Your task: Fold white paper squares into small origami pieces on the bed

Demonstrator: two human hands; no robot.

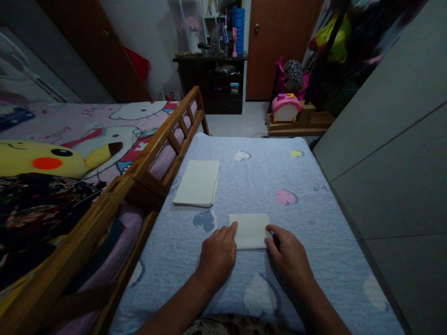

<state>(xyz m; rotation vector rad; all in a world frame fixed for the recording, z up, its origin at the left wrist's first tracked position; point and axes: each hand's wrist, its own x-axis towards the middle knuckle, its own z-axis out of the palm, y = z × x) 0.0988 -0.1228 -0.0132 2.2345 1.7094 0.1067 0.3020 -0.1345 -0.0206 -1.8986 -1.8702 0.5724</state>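
Folded napkin [250, 231] lies on the blue quilt [167, 265] at your 12 o'clock, between your hands. Left hand [218, 257] open, fingertips resting on its left edge; right hand [288, 258] open, fingertips at its right edge; neither clenched nor grasping. Judged light, soft and limp; lift by opposite edges. Stack of napkins [197, 183] sits at 11 o'clock, squared and smooth.

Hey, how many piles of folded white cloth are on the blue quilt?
2. A thick rectangular stack of folded white cloth lies beside the brown wooden bed rail. A smaller folded white cloth lies between the left hand and right hand. No others are visible.
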